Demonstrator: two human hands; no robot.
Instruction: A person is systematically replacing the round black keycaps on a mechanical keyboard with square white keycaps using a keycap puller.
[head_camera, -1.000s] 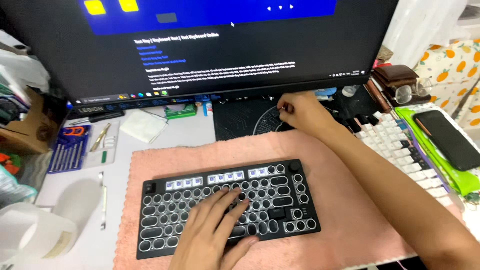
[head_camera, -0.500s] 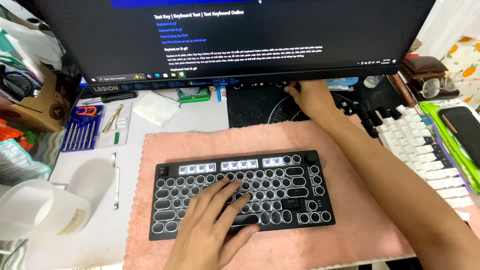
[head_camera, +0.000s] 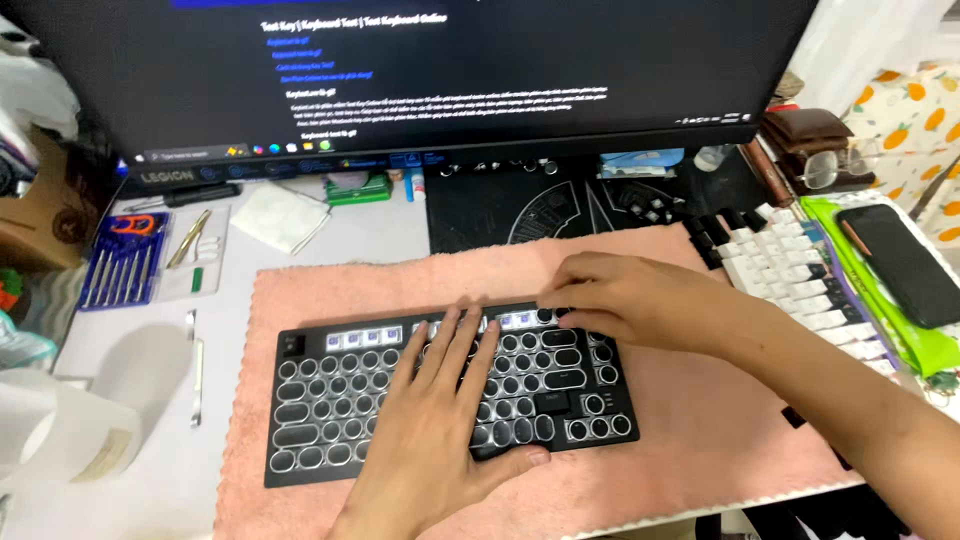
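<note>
Both hands on black kbd (head_camera: 330, 420), pink towel (head_camera: 700, 440), white desk (head_camera: 150, 480).

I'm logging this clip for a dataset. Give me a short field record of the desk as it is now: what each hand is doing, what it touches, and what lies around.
left hand: flat, fingers spread on the keyboard's middle keys
right hand: curled over the keyboard's top edge, right of centre
keyboard: black, round ringed keys, a few pale keys in the top row
under it: pink towel
behind: monitor, showing text on a dark page
left side: screwdriver set, white cloth
right side: white keyboard, phone, glasses
</note>
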